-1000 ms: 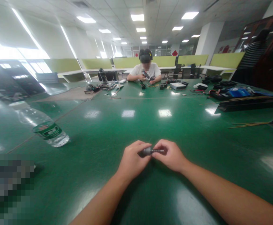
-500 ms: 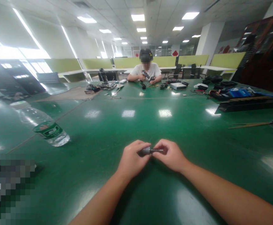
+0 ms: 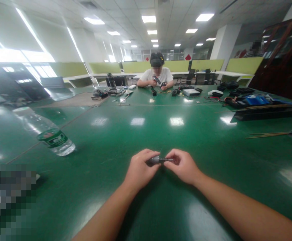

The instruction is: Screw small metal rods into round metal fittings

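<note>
Over the green table [image 3: 126, 137], my left hand [image 3: 139, 169] is closed around the thick grey handle of what looks like a screwdriver [image 3: 155, 160]. Its thin dark metal shaft points right, roughly level. The fingertips of my right hand [image 3: 185, 166] are closed on the far part of that shaft, and its tip is hidden among them. A short stretch of bare shaft shows between the two hands. Both hands are low over the table's near middle.
A water bottle [image 3: 55, 140] with a green label is on the left. Across the table a person [image 3: 154, 77] handles a dark tool among small parts. Black trays with a blue item [image 3: 256, 99] and thin sticks [image 3: 268, 135] lie at right. A blurred-out object [image 3: 7, 190] sits near left.
My hands have moved very slightly apart, with the screwdriver still held between them. The person standing at the far right is now mostly behind the partition.
</note>
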Available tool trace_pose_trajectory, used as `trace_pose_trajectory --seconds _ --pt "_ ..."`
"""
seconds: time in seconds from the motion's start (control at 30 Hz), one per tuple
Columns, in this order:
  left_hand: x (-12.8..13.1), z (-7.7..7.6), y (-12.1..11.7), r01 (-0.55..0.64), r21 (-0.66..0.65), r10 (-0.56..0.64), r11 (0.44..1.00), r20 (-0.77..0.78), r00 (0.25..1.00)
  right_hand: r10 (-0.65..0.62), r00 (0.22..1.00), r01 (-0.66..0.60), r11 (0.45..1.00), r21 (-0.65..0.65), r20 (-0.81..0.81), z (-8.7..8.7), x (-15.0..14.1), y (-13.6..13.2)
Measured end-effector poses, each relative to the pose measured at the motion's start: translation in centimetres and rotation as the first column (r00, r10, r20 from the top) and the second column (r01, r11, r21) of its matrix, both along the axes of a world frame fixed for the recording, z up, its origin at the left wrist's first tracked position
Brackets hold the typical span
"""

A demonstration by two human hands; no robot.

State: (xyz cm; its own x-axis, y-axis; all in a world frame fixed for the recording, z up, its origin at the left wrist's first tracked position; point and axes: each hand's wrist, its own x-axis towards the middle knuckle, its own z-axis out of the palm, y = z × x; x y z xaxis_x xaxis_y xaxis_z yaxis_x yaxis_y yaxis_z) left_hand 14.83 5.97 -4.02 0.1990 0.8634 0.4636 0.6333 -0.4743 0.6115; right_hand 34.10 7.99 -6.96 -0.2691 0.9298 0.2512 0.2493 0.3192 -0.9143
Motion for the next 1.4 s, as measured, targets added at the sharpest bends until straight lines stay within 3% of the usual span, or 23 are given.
trace_pose_trajectory --seconds 1.27,1.4 --pt "-1.2 0.5 0.7 -0.077 0.025 0.078 0.997 -0.039 0.996 -0.036 0.999 0.036 0.998 -0.054 0.0 -0.3 0.1 0.2" --pt "-3.1 0.9 1.5 -0.212 0.083 0.217 0.974 -0.057 0.975 -0.013 1.0 0.013 0.998 -0.066 0.002 -0.4 -0.1 0.2"
